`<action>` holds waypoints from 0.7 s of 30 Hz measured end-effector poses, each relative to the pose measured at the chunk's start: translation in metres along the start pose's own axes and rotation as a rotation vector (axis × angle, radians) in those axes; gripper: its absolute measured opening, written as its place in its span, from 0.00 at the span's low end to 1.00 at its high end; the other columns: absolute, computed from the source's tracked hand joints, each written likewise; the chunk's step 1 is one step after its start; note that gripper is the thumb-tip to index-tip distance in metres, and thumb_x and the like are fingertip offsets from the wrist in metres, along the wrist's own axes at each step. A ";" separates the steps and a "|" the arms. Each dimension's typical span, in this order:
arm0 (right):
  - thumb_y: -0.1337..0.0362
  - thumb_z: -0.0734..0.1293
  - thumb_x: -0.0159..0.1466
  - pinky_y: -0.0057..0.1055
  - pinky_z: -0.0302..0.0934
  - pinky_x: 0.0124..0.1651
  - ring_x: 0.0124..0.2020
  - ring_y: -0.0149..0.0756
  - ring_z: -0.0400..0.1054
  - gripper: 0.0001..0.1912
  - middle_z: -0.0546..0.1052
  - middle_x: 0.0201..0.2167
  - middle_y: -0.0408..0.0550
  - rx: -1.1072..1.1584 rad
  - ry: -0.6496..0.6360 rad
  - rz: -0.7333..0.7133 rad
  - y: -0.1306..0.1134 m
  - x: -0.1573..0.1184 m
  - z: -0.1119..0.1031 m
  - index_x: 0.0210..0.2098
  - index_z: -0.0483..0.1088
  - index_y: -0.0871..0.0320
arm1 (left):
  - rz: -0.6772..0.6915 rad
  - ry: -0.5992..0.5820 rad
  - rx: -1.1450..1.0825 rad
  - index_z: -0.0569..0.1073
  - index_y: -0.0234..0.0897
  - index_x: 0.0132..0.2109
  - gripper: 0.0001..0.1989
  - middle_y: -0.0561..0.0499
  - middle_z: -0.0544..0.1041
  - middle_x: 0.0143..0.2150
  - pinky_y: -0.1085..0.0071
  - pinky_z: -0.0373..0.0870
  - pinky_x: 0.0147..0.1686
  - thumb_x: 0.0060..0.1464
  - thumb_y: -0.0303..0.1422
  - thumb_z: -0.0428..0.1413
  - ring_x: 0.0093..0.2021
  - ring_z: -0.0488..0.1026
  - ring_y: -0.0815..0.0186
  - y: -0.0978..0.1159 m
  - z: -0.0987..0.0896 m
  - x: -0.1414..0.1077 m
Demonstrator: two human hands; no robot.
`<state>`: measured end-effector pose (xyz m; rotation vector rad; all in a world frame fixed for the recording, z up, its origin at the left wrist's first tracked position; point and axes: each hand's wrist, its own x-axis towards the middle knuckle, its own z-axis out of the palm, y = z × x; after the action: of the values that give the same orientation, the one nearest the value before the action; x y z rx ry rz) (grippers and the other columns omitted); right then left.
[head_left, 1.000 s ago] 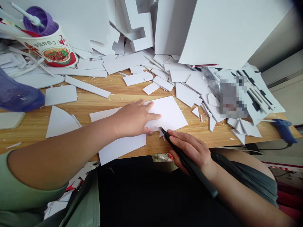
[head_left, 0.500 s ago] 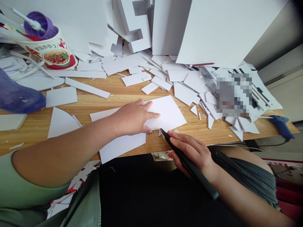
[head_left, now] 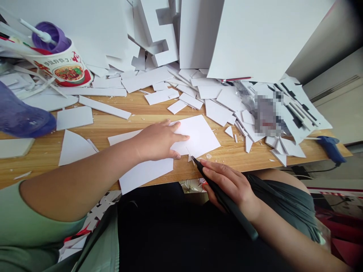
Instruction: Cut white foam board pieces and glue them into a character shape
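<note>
White board (head_left: 200,130) ahead and left of right hand (head_left: 231,183), long axis crosswise, partly hidden under left forearm (head_left: 98,172). Right grip closed round black cutter (head_left: 234,209), tip at board's near edge. Left hand (head_left: 159,140) nearer: flat on board, fingers spread.

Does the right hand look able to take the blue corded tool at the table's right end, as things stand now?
Probably not directly: the right hand is wrapped around the black cutter. If freed, it likely could, as only low white scraps lie between it and the blue tool.
</note>
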<state>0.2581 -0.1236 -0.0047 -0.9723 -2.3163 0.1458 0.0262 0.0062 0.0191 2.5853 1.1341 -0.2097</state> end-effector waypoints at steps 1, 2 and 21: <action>0.72 0.66 0.59 0.40 0.72 0.50 0.53 0.46 0.71 0.25 0.74 0.53 0.63 -0.002 0.003 -0.003 -0.001 -0.001 0.000 0.56 0.64 0.62 | -0.001 0.000 -0.001 0.63 0.57 0.63 0.32 0.46 0.52 0.72 0.48 0.57 0.59 0.51 0.50 0.58 0.69 0.48 0.40 -0.001 0.000 0.000; 0.72 0.66 0.59 0.40 0.72 0.50 0.53 0.46 0.71 0.25 0.74 0.53 0.63 -0.004 0.005 -0.005 -0.001 -0.002 0.000 0.56 0.64 0.62 | -0.002 0.002 -0.006 0.63 0.57 0.63 0.33 0.47 0.52 0.72 0.48 0.57 0.59 0.51 0.50 0.59 0.69 0.48 0.40 -0.001 0.001 0.000; 0.75 0.70 0.55 0.39 0.74 0.46 0.50 0.46 0.74 0.25 0.77 0.50 0.61 0.095 0.084 -0.011 0.007 0.004 0.001 0.53 0.68 0.62 | 0.043 0.137 -0.024 0.70 0.50 0.59 0.31 0.48 0.59 0.68 0.52 0.53 0.61 0.47 0.46 0.61 0.64 0.57 0.47 0.000 0.004 0.001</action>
<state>0.2591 -0.1157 -0.0055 -0.9014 -2.2170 0.2042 0.0267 0.0051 0.0148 2.6345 1.1176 -0.0092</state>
